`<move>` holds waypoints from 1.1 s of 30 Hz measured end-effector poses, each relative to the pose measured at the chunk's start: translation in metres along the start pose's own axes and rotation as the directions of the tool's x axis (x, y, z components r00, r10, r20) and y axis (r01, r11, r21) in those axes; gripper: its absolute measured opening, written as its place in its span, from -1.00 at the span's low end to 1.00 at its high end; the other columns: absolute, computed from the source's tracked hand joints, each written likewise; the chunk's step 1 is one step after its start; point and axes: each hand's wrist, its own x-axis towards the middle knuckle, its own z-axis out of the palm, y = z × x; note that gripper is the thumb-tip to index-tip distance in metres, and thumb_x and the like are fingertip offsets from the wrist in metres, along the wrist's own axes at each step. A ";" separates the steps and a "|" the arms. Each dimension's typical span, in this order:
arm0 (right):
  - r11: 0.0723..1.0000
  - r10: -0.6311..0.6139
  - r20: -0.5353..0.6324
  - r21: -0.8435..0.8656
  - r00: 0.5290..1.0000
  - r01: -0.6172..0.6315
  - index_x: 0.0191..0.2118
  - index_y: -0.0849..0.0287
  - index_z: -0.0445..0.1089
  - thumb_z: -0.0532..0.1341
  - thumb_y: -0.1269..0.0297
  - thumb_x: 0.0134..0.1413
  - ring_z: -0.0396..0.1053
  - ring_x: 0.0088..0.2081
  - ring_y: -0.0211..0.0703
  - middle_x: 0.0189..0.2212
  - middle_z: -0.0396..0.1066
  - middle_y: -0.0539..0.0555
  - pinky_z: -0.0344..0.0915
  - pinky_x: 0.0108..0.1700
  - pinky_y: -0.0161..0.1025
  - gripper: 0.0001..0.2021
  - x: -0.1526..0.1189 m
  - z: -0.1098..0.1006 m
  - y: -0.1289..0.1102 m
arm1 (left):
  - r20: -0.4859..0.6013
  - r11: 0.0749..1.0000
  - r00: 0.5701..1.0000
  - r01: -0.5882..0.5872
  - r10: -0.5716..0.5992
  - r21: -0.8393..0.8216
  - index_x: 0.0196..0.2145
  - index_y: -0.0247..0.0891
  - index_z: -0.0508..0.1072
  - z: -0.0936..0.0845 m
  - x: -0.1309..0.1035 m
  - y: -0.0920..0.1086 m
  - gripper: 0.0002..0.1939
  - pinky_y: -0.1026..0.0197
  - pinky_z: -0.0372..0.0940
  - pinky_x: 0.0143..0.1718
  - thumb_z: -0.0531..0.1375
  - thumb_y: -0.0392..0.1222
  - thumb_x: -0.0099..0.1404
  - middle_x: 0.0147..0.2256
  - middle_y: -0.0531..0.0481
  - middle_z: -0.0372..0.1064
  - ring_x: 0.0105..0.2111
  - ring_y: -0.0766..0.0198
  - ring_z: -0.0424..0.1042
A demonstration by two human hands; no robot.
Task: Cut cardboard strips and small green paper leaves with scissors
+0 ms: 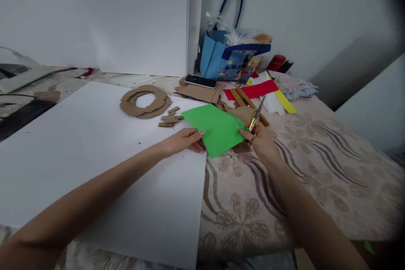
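Observation:
A sheet of bright green paper is held up between both hands, over the right edge of a large white board. My left hand pinches its left edge, thumb on top. At the right corner my right hand grips the paper between thumb and fingers. The same hand also holds a pair of scissors with gold handles, the blades pointing up and away. Left of the paper lie small cardboard strips and scalloped cardboard rings, one overlapping another.
Behind the paper are cardboard pieces with a phone on top. Red paper and yellow paper strips lie farther right. A blue bag stands by the wall. Patterned cloth covers the table.

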 end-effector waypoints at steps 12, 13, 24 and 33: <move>0.999 -0.005 -0.031 0.037 1.000 0.006 -0.39 0.08 0.18 0.36 0.21 -0.29 0.22 -0.68 -0.32 -0.64 0.18 -0.17 0.01 -0.72 -0.38 -0.65 0.001 -0.002 -0.002 | -0.151 0.691 0.965 -0.040 0.213 0.722 -0.37 -0.31 0.41 -0.090 -0.008 0.014 -0.84 0.21 0.27 -0.36 0.13 -0.16 0.17 -0.37 -0.16 0.45 -0.37 0.19 0.42; 0.999 0.002 -0.023 0.044 1.000 -0.001 -0.39 0.08 0.18 0.35 0.21 -0.29 0.22 -0.69 -0.32 -0.65 0.19 -0.17 0.01 -0.72 -0.38 -0.66 0.000 -0.001 -0.002 | -0.196 0.705 0.948 -0.039 0.250 0.708 -0.34 -0.32 0.40 -0.090 -0.005 0.012 -0.84 0.20 0.28 -0.34 0.13 -0.17 0.17 -0.35 -0.17 0.45 -0.36 0.20 0.42; 0.980 0.081 0.104 0.173 0.991 -0.098 -0.36 0.11 0.17 0.33 0.16 -0.18 0.29 -0.67 -0.32 -0.65 0.23 -0.16 -0.01 -0.73 -0.42 -0.67 -0.018 0.022 -0.004 | 0.125 0.315 0.836 -0.334 0.534 0.889 0.17 -0.35 0.12 0.020 -0.013 -0.005 -0.30 -0.10 0.16 0.09 0.20 0.03 0.17 0.17 -0.32 0.12 0.14 -0.05 0.16; 0.958 0.141 0.219 0.215 0.965 -0.189 -0.38 0.12 0.19 0.29 0.09 -0.06 0.30 -0.69 -0.33 -0.66 0.24 -0.15 -0.06 -0.73 -0.45 -0.71 -0.028 0.034 -0.004 | 0.088 0.348 0.848 -0.307 0.523 0.886 0.13 -0.35 0.17 0.023 -0.007 -0.021 -0.52 -0.02 0.22 0.08 0.09 -0.16 0.29 0.10 -0.25 0.24 0.09 0.06 0.24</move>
